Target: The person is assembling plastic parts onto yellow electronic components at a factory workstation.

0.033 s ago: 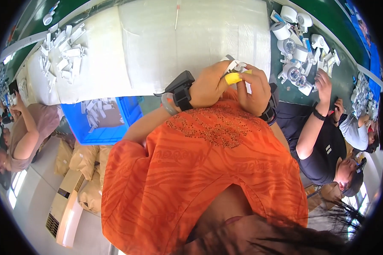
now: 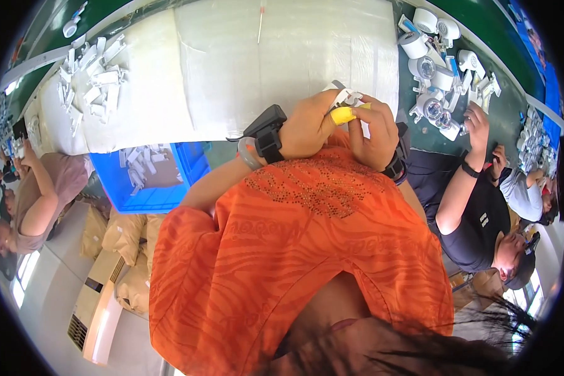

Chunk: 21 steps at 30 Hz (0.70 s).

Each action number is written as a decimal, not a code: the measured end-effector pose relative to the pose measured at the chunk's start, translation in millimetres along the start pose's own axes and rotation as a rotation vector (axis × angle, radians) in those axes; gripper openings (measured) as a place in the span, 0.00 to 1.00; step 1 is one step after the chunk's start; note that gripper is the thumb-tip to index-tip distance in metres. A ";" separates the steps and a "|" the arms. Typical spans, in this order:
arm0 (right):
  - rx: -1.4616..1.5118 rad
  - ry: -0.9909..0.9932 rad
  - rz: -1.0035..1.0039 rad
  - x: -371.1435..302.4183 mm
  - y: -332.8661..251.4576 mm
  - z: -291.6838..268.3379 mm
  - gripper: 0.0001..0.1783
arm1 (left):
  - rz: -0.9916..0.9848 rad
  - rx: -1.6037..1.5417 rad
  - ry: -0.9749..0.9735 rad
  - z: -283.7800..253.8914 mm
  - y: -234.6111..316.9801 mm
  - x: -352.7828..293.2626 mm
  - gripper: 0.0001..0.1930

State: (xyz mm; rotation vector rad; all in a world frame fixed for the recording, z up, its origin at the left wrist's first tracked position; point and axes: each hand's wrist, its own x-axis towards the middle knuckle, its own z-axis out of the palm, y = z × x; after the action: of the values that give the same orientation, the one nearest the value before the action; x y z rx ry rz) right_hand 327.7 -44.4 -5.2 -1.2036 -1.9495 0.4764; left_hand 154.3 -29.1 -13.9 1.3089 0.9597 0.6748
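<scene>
Close to my chest, at the front edge of the table, my two hands meet around a small white plastic part [image 2: 349, 98]. My left hand [image 2: 307, 125] is closed on it, the back of the hand partly hiding the part. My right hand [image 2: 377, 135] pinches at its right side with bent fingers. Between the hands shows something yellow [image 2: 343, 115], like a wrap or finger cover; I cannot tell whether it is worn on a digit or held. A black device is strapped on my left wrist, and a black strap circles my right one.
White plastic pieces [image 2: 103, 81] lie heaped at the left of the pale-covered table [image 2: 282, 69]. At the right is a pile of white lamp-like heads [image 2: 429, 69], with a co-worker's hand [image 2: 476, 125] beside it. A blue bin [image 2: 150, 203] with white pieces stands below left.
</scene>
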 end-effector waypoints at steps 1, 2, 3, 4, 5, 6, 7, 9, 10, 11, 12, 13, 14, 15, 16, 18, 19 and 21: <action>0.006 -0.001 0.004 0.3 -0.5 1.0 0.15 | -0.008 -0.002 0.016 0.1 1.9 -0.7 0.12; 0.011 -0.003 0.010 0.1 -1.5 2.0 0.15 | -0.017 -0.005 0.030 0.1 2.6 -1.7 0.12; 0.014 -0.003 0.013 -0.7 -1.2 2.4 0.15 | -0.021 -0.004 0.029 1.3 0.3 -2.2 0.12; 0.012 -0.001 0.014 -1.2 -0.2 2.3 0.15 | 0.018 0.002 0.044 3.3 -3.5 -2.2 0.13; 0.009 0.002 0.017 -2.7 -0.8 2.3 0.15 | 0.056 0.008 0.056 4.2 -4.1 -3.0 0.14; 0.011 0.004 0.022 -2.9 -1.7 2.9 0.15 | 0.052 0.009 0.053 2.8 -3.1 -2.5 0.14; 0.020 0.011 0.035 -2.2 -2.6 3.5 0.15 | 0.081 0.041 0.048 0.3 -0.4 -0.8 0.14; 0.011 0.028 0.043 -1.0 -1.7 1.6 0.15 | 0.128 0.070 0.030 -0.6 -1.0 2.4 0.14; 0.026 -0.019 0.053 -1.3 -3.7 1.6 0.15 | 0.066 0.081 0.027 -1.9 -4.7 -2.1 0.14; 0.023 -0.060 0.061 2.2 -0.6 0.2 0.15 | 0.018 0.088 0.014 -4.8 -5.8 2.2 0.14; 0.064 -0.107 0.088 3.4 4.0 0.6 0.13 | 0.043 0.082 -0.001 -8.0 -1.7 5.5 0.14; 0.093 -0.198 0.132 6.3 12.0 -4.2 0.12 | -0.133 -0.057 -0.014 -14.0 3.4 8.4 0.15; 0.129 -0.291 0.176 10.8 20.7 -8.6 0.11 | -0.315 -0.192 -0.025 -23.2 6.2 10.4 0.16; 0.083 -0.286 0.237 18.3 29.6 -16.2 0.10 | -0.196 -0.202 -0.031 -40.2 -1.8 16.3 0.19; 0.048 -0.283 0.295 23.1 43.5 -21.2 0.10 | -0.083 -0.208 -0.028 -59.1 -14.5 20.4 0.22; -0.119 -0.142 0.400 25.3 90.7 -37.5 0.12 | -0.165 -0.219 0.145 -92.3 3.5 35.9 0.27; -0.246 -0.032 0.442 23.6 116.7 -45.5 0.11 | -0.094 -0.225 0.229 -112.9 -3.5 42.6 0.27; -0.352 0.047 0.577 28.1 166.4 -64.7 0.11 | -0.037 -0.284 0.388 -160.3 -14.9 57.0 0.28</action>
State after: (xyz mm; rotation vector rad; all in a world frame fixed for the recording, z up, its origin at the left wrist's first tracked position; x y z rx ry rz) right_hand 467.5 54.9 -62.1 -2.0013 -1.6679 0.3908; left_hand 39.4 94.8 -38.0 0.9237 1.1466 1.0211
